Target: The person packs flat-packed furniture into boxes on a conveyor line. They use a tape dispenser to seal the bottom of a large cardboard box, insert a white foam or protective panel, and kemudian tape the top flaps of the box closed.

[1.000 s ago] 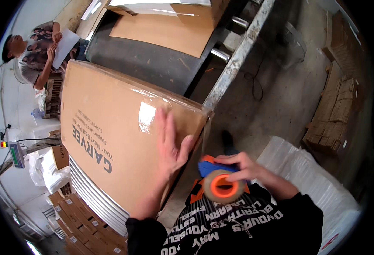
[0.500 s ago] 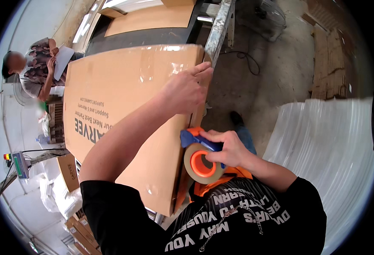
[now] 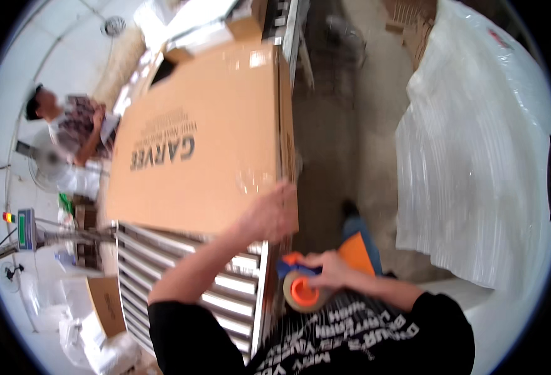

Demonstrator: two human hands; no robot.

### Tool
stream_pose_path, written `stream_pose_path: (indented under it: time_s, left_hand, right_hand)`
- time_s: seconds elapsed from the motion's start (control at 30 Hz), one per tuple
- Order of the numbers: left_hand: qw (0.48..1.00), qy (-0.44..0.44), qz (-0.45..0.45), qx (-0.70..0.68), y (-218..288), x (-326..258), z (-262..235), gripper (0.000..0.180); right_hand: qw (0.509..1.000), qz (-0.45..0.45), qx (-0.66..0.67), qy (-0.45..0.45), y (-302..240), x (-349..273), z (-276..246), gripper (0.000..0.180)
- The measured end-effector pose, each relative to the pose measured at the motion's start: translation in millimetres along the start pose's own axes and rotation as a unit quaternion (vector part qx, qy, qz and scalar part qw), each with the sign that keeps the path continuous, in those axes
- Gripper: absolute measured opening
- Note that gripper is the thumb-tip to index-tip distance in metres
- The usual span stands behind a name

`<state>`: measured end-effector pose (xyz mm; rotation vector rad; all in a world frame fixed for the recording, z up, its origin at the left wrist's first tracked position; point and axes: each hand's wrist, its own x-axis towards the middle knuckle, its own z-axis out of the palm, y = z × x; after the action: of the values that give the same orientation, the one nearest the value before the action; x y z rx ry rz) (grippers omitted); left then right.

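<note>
A large flat brown cardboard box [image 3: 213, 125] with dark print lies on the roller conveyor, strips of clear tape shining near its corners. My left hand [image 3: 269, 212] is at the box's near right corner, its fingers bent over the edge and somewhat blurred. In my right hand [image 3: 333, 270] is a blue and orange tape dispenser [image 3: 290, 265] with a wide roll of tape [image 3: 303, 305] on an orange hub. The dispenser is close to my body, apart from the box. My right fingers are closed round its handle.
Metal rollers [image 3: 225, 294] show at the near end of the conveyor. A large stack of whitish plastic-wrapped sheets [image 3: 469, 169] stands at right. A co-worker [image 3: 78, 128] stands at far left, near a scale display [image 3: 27, 231]. Another carton [image 3: 106, 303] is at lower left.
The box has slid away from me along the conveyor, uncovering rollers. My left hand has gone from farther along its right edge to its near corner. My right hand still holds the tape dispenser.
</note>
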<state>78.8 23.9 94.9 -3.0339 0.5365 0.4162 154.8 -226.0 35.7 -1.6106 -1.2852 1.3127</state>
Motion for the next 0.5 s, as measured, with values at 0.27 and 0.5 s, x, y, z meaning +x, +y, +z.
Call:
stream_pose_path:
  time_s: [0.27, 0.5]
  left_hand:
    - [0.998, 0.03, -0.034, -0.05, 41, -18, 16, 0.04]
    - [0.98, 0.146, -0.102, -0.087, 52, -42, 48, 0.093]
  right_hand:
    - [0.975, 0.016, -0.206, -0.077, -16, 95, 86, 0.046]
    - [0.856, 0.072, 0.491, 0.146, 58, 2, -26, 0.054]
